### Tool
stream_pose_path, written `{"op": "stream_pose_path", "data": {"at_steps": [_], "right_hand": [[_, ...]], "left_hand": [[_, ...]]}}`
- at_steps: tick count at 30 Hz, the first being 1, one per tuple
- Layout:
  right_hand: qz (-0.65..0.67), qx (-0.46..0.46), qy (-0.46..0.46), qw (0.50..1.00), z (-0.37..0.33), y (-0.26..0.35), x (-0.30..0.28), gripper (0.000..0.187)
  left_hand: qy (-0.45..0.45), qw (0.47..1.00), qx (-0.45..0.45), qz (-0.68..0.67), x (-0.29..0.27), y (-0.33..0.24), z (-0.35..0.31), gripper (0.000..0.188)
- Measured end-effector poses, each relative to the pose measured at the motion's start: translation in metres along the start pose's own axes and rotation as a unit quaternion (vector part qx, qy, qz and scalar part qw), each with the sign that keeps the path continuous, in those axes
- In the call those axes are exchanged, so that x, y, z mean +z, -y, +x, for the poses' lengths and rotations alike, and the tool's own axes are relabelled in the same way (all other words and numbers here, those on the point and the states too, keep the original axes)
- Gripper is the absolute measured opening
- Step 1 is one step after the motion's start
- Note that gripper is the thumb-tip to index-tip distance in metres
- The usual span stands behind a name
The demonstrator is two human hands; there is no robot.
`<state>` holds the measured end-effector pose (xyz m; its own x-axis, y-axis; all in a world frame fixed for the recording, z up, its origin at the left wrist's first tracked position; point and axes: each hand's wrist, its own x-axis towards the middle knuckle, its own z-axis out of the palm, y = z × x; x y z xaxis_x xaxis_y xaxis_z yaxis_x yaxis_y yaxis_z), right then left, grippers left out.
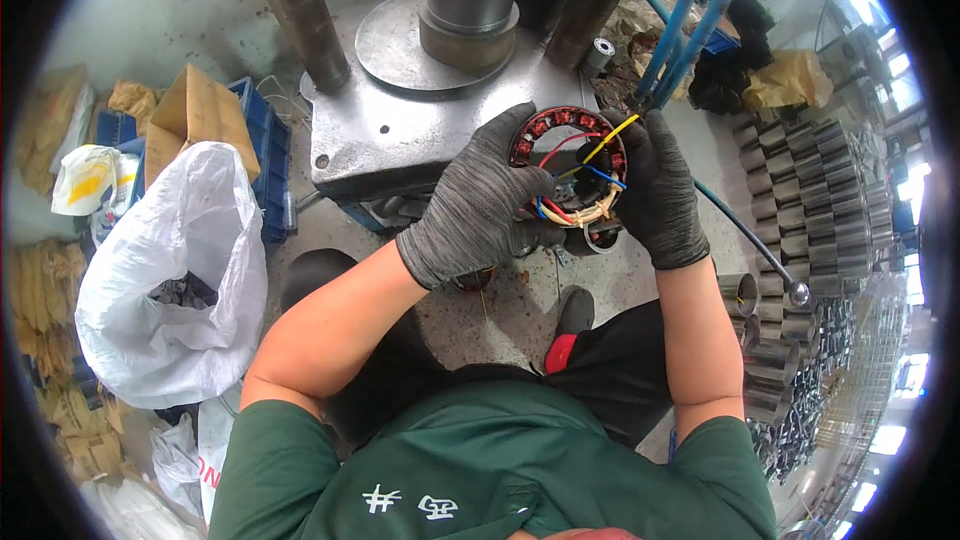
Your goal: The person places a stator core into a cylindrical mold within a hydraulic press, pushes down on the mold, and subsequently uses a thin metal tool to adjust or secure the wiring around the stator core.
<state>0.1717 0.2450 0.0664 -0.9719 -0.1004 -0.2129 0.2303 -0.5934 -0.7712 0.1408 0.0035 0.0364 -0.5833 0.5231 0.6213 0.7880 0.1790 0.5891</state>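
Note:
Both my gloved hands hold a round motor stator (567, 152) with red copper windings and red, yellow, blue and black wires, just in front of the press. My left hand (480, 205), in a grey knit glove, grips its left and lower side. On the stator's right side is my right hand (660, 190), in a dark glove, with fingers near the yellow wire. The stator's lower edge is hidden behind my fingers.
A steel press (420, 110) with thick columns stands ahead. A white plastic bag (180, 270) holding dark parts sits at left, beside a blue crate (265, 155) and cardboard. Several metal cylinder housings (810, 210) are stacked at right. A dark hose (750, 240) hangs near my right arm.

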Motion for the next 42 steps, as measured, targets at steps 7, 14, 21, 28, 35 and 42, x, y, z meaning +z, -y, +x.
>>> {"op": "stream_pose_path", "data": {"at_steps": [7, 14, 21, 28, 35, 42], "right_hand": [[-0.012, 0.032, -0.064, 0.997, -0.007, -0.008, 0.016, 0.065], [-0.003, 0.029, 0.003, 1.000, -0.011, -0.011, 0.011, 0.051], [-0.068, -0.031, -0.018, 0.997, -0.011, -0.021, -0.004, 0.046], [-0.001, -0.037, -0.007, 0.999, -0.009, -0.014, 0.005, 0.030], [0.107, -0.037, 0.061, 0.992, -0.007, -0.003, 0.014, 0.045], [0.066, -0.153, -0.087, 0.982, 0.034, 0.013, -0.026, 0.035]], "left_hand": [[0.047, 0.994, 0.029, 0.091, 0.006, 0.002, 0.002, 0.055], [0.061, 0.995, 0.009, 0.078, 0.012, 0.003, -0.001, 0.056], [0.052, 0.994, 0.029, 0.090, 0.010, 0.002, 0.001, 0.057], [0.050, 0.995, -0.006, 0.082, 0.020, 0.003, 0.001, 0.054], [-0.012, 0.992, -0.112, -0.050, 0.003, -0.023, 0.017, 0.063], [0.020, 0.889, 0.205, 0.409, -0.059, -0.033, 0.099, 0.037]]}}
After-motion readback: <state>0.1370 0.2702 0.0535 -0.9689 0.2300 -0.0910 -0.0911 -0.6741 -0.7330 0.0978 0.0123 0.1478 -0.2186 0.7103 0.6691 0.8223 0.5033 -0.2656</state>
